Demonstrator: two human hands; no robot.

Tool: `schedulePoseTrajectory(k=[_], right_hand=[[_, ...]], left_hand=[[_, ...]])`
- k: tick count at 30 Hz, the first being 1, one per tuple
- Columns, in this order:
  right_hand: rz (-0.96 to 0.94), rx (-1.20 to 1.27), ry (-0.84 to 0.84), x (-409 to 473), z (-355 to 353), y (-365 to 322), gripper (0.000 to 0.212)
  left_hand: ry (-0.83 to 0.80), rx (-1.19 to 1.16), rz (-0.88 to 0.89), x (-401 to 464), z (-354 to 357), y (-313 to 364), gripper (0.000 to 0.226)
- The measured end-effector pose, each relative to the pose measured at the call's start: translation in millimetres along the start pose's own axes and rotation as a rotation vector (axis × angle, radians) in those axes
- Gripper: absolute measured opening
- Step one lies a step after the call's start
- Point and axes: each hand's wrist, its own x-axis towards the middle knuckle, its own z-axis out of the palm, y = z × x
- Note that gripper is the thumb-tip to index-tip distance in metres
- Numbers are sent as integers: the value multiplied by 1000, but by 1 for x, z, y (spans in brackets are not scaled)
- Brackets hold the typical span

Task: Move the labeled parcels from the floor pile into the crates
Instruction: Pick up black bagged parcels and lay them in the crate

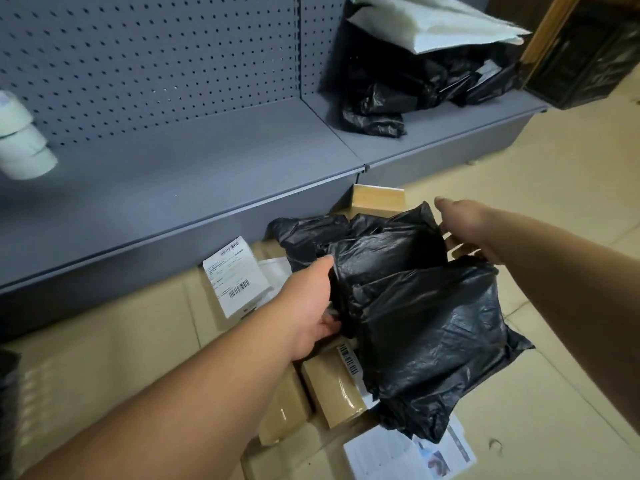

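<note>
Black plastic fills the middle of your view: a bundle of black poly-bag parcels (415, 306) sits on the floor pile in front of the grey shelf (207, 161). Your left hand (311, 306) is tucked against the bundle's near-left edge, its fingers hidden under the plastic, so you seem to be gripping it, though the curl itself cannot be seen. Your right hand (467, 226) reaches round the far right side, thumb out and fingers behind the bag; whether they clamp it cannot be told.

Judging by what lies around, plenty remains. A white labeled parcel (235, 275) rests by the shelf base, two tan taped boxes (329, 393) lie beside and partly under the bundle, and a printed sheet (408, 455) is near its lower corner. A dark crate (581, 53) stands at the upper right, well apart. More black bags (398, 91) lie on the shelf, not in a crate.
</note>
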Motion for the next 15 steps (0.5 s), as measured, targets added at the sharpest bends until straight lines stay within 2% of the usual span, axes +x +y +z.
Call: schedulePoseTrajectory(k=[6, 9, 15], right_hand=[[-15, 90, -61, 13, 4, 0, 57], [-43, 99, -38, 10, 0, -6, 48], [-101, 269, 15, 0, -5, -21, 56]], left_hand=[[21, -32, -1, -2, 23, 8, 35], [29, -53, 25, -6, 30, 12, 32], [44, -33, 124, -24, 15, 30, 30]])
